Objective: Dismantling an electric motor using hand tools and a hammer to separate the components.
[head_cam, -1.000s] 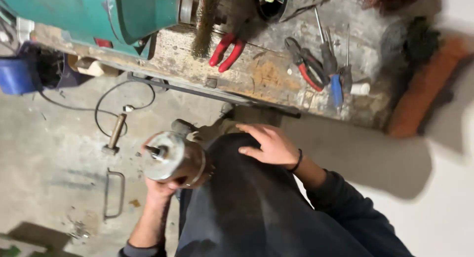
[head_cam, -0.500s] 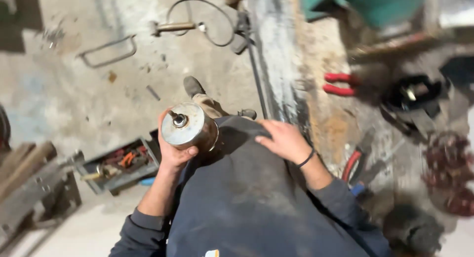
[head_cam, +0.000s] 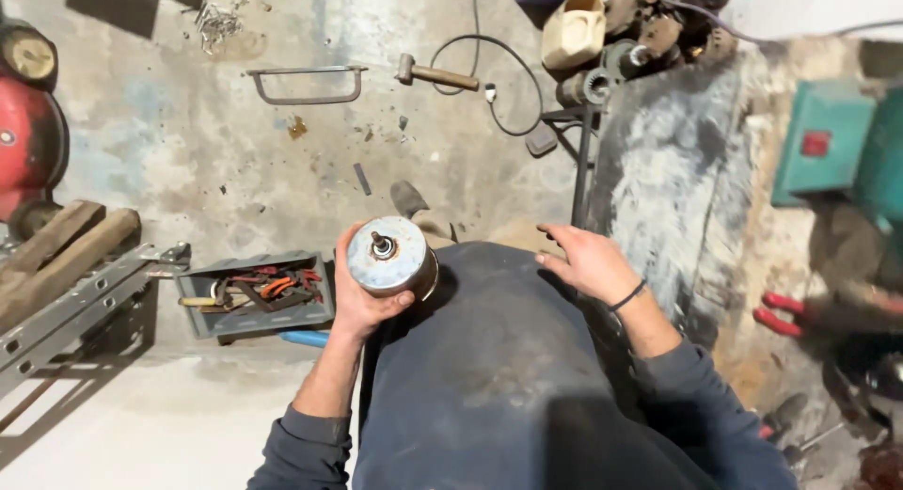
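Firmly, left hand (head_cam: 362, 302) grips a round motor (head_cam: 390, 257) (shaft up); right hand (head_cam: 581, 261) lies spread, empty.

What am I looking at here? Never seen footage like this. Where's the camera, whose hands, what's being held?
There is no machine: the camera sits on a person's head and looks straight down, so the dark shape in the middle is their own body. The left hand grips a round grey metal motor part with a short shaft sticking up. The right hand, with a dark band at the wrist, rests open on their clothing and holds nothing. On the concrete floor lie a hacksaw frame, a hammer and an open tray of hand tools. To the right is a worn workbench with red-handled pliers.
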